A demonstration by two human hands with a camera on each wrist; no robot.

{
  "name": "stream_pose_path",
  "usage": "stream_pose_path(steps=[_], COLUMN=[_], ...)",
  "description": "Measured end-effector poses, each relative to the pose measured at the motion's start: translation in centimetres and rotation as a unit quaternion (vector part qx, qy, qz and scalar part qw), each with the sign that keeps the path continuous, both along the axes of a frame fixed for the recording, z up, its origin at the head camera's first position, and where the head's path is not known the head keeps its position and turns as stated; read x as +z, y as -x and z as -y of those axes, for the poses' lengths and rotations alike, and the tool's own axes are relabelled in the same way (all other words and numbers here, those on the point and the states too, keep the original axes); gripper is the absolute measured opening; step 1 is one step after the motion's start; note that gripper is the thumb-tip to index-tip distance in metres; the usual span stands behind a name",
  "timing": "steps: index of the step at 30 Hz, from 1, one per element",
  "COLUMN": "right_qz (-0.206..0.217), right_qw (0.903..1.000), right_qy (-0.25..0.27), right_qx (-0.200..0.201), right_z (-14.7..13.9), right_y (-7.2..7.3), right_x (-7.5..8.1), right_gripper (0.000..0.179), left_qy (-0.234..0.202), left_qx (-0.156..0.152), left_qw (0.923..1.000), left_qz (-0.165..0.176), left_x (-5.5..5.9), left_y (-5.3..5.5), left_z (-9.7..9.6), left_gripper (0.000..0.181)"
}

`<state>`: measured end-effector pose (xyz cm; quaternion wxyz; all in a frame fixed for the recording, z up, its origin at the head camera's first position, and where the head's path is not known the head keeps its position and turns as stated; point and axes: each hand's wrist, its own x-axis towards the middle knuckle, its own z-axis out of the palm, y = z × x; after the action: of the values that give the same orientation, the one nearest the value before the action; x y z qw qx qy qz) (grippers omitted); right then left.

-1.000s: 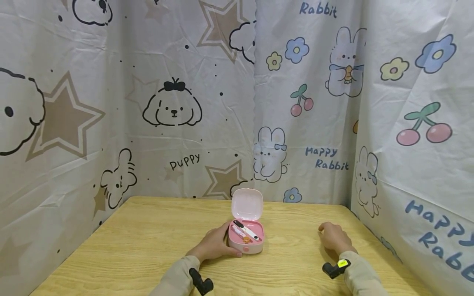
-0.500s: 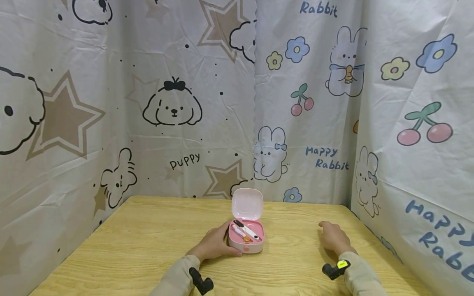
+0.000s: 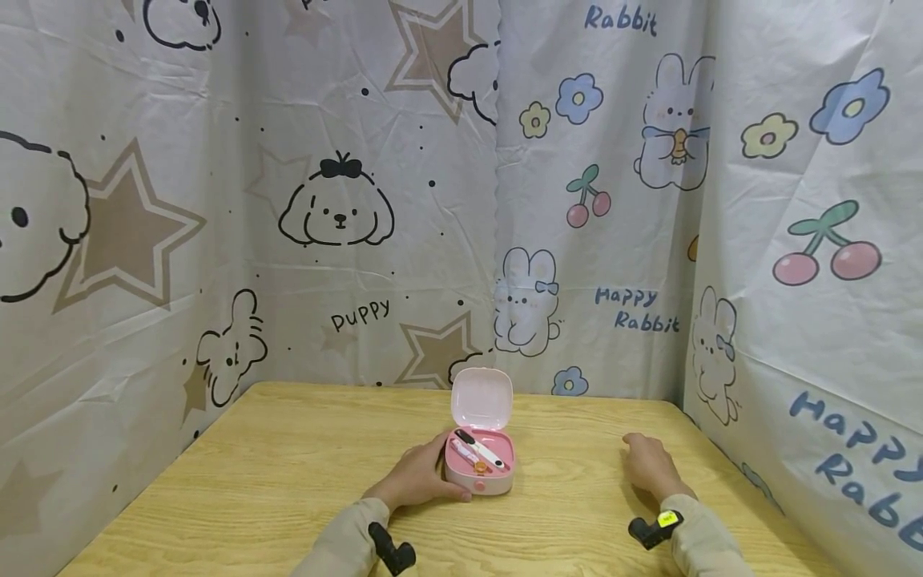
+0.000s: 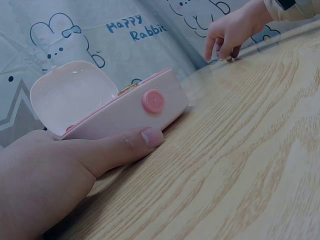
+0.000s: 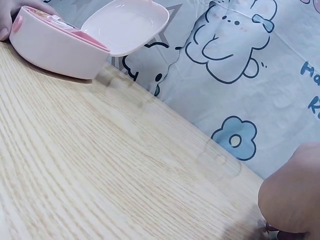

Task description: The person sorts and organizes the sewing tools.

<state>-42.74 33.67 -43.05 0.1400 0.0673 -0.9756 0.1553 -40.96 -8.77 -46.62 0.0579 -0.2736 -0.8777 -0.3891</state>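
Note:
A small pink box (image 3: 478, 483) stands on the table with its pale lid (image 3: 481, 398) raised at the back. Inside it lie a slim white piece with a black end (image 3: 479, 449) and a pale pink-and-white slim piece (image 3: 465, 455) with an orange end. My left hand (image 3: 414, 475) grips the box by its left side, the thumb along the front below a round pink button (image 4: 153, 102). The other left fingers are mostly hidden behind the box. My right hand (image 3: 650, 465) rests on the table to the right, apart from the box, its fingers loosely bent downward and holding nothing visible.
The wooden table (image 3: 310, 449) has printed fabric (image 3: 346, 264) hanging behind it and along both sides. Each sleeved wrist wears a black camera mount (image 3: 392, 549).

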Motion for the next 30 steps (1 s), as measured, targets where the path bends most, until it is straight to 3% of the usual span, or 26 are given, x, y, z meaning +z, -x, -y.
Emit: stream_pose_path(steps=[30], right_qz=[0.003], right_qw=[0.9997], right_qy=[0.015], right_qx=[-0.017], right_z=[0.19], right_y=[0.07], right_x=[0.83], right_gripper=[0.036], left_qy=[0.003], left_qx=[0.004], left_qw=[1.0], left_qz=[0.003], left_x=[-0.04], left_y=[-0.1], left_z=[-0.05], left_gripper=[0.115])
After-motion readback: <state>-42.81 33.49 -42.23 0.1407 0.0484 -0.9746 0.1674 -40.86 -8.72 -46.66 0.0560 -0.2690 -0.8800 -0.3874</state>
